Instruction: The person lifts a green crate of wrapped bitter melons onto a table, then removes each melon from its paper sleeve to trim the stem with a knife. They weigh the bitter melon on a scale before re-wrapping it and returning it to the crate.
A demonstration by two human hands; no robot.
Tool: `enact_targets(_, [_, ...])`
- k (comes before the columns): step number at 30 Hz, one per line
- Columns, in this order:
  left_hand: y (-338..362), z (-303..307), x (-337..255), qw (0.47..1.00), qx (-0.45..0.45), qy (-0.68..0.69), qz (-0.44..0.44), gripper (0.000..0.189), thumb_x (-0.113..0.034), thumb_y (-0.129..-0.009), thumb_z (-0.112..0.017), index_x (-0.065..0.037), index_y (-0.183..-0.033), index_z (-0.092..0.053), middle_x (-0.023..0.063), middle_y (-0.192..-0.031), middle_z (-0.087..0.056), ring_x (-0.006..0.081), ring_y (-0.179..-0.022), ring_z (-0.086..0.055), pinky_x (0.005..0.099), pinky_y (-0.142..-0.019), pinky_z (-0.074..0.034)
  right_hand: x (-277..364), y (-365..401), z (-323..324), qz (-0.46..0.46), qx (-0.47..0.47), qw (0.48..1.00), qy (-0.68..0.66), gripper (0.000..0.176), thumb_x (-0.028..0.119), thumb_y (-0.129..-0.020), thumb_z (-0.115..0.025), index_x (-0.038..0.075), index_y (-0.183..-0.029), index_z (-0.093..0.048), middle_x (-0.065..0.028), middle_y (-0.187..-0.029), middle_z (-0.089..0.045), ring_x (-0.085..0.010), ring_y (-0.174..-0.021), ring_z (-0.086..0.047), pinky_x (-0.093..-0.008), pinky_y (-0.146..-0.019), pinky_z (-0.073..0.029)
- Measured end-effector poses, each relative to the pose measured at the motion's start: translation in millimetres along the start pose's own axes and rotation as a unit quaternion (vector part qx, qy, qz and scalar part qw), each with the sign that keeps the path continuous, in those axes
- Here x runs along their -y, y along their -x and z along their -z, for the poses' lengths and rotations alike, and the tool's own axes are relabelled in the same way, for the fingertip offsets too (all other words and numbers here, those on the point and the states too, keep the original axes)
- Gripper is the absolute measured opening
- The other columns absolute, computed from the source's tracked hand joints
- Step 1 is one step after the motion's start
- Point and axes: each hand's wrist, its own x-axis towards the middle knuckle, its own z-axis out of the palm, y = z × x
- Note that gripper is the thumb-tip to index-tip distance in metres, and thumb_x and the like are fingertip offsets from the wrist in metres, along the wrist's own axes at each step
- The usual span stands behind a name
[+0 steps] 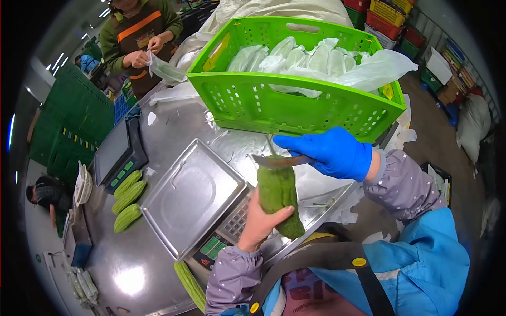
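My left hand, bare, is wrapped round a thick green gourd that stands roughly upright over the edge of a weighing scale. In a blue glove, my right hand grips a knife, whose blade lies across the top end of the gourd. Just beyond both hands is a green crate holding several vegetables in white plastic bags. The scale's metal tray carries nothing.
Several bitter gourds lie on the metal table beside a second scale. Another long gourd lies near my left sleeve. Across the table a co-worker holds a plastic bag. Stacked crates stand at the back right.
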Motion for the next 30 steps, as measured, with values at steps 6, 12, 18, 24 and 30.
enact_targets(6, [16, 9, -19, 0.978, 0.003, -0.201, -0.055, 0.069, -0.014, -0.062, -0.073, -0.001, -0.12, -0.038, 0.0092, -0.106, -0.053, 0.0157, -0.098, -0.05, 0.0296, -0.086, -0.04, -61, 8, -10, -0.084, 0.09, 0.992, -0.038, 0.044, 0.002, -0.074, -0.052, 0.011, -0.118, -0.05, -0.0134, -0.088, -0.062, -0.0263, -0.071, -0.061, -0.0337, -0.061, -0.048])
enact_targets(12, [30, 37, -54, 0.993, -0.035, -0.105, -0.037, 0.067, -0.01, -0.064, -0.071, 0.0, -0.12, -0.037, 0.0095, -0.107, -0.051, 0.0165, -0.098, -0.05, 0.0299, -0.087, -0.039, -57, 21, -16, -0.23, 0.085, 0.94, -0.238, 0.045, -0.004, -0.075, -0.047, 0.009, -0.118, -0.05, -0.0097, -0.083, -0.063, -0.0157, -0.073, -0.062, -0.0266, -0.064, -0.047])
enact_targets(18, [26, 44, -47, 0.998, -0.046, 0.044, 0.024, 0.059, -0.008, -0.068, -0.067, 0.001, -0.119, -0.037, 0.0096, -0.106, -0.051, 0.0174, -0.096, -0.052, 0.0308, -0.085, -0.042, -25, 0, -31, -0.094, 0.069, 0.95, -0.29, 0.039, 0.002, -0.081, -0.047, 0.01, -0.12, -0.048, -0.0089, -0.081, -0.064, -0.0174, -0.072, -0.061, -0.0287, -0.07, -0.047])
enact_targets(24, [26, 42, -45, 0.997, -0.047, 0.063, 0.02, 0.058, -0.007, -0.069, -0.067, 0.001, -0.118, -0.038, 0.0101, -0.106, -0.051, 0.0171, -0.095, -0.052, 0.0309, -0.083, -0.043, 0, -22, -34, -0.038, 0.099, 0.957, -0.27, 0.051, -0.008, -0.076, -0.046, 0.01, -0.123, -0.046, -0.0089, -0.082, -0.063, -0.0176, -0.073, -0.062, -0.0288, -0.07, -0.048])
enact_targets(30, [49, 62, -44, 0.984, -0.09, 0.144, -0.058, 0.051, -0.012, -0.073, -0.064, 0.002, -0.116, -0.04, 0.0093, -0.103, -0.052, 0.0173, -0.093, -0.053, 0.03, -0.081, -0.044, 16, -34, -52, -0.068, 0.142, 0.915, -0.372, 0.04, -0.004, -0.079, -0.047, 0.004, -0.119, -0.048, -0.0123, -0.096, -0.062, -0.0168, -0.079, -0.062, -0.0271, -0.072, -0.048])
